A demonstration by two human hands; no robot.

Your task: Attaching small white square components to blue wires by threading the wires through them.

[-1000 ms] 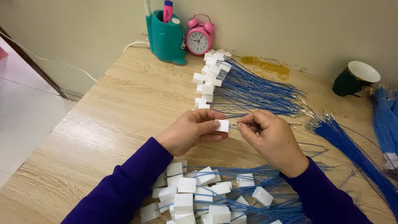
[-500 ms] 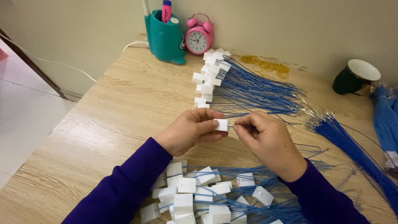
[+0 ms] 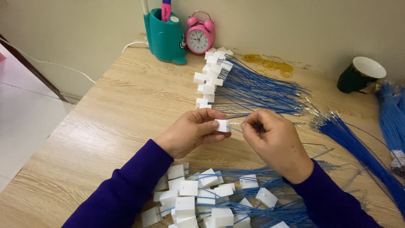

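White plastic tag [image 3: 222, 125], small and square, pinched between thumb and fingers of the left hand [image 3: 192, 131], held just above the middle of the tabletop [image 3: 126, 105]. Right hand [image 3: 274, 141] close beside, fingertips pressed together on a thin blue wire [image 3: 234, 124] leading to the tag's edge. Both sleeves deep purple.

Light wood-grain surface underneath, set against a plain pale wall [image 3: 84, 29]; pale tiled floor [image 3: 25, 118] off to the left, a white cable [image 3: 59, 65] trailing along it.

Near the front edge, a loose heap of white tags [image 3: 190, 196] tangled with blue wires. Farther back, a tidy row of tags [image 3: 211, 71] with blue wires fanned to the right. More blue wire bundles [image 3: 358, 147] at the right side.

At the back, teal pen holder [image 3: 165, 36] with a pink marker and a white pen standing inside. Just beside, pink alarm clock [image 3: 200, 37]. Yellow rubber bands [image 3: 268, 63] scattered near the wall. Dark green cup [image 3: 360, 75], white inside, contents not visible.
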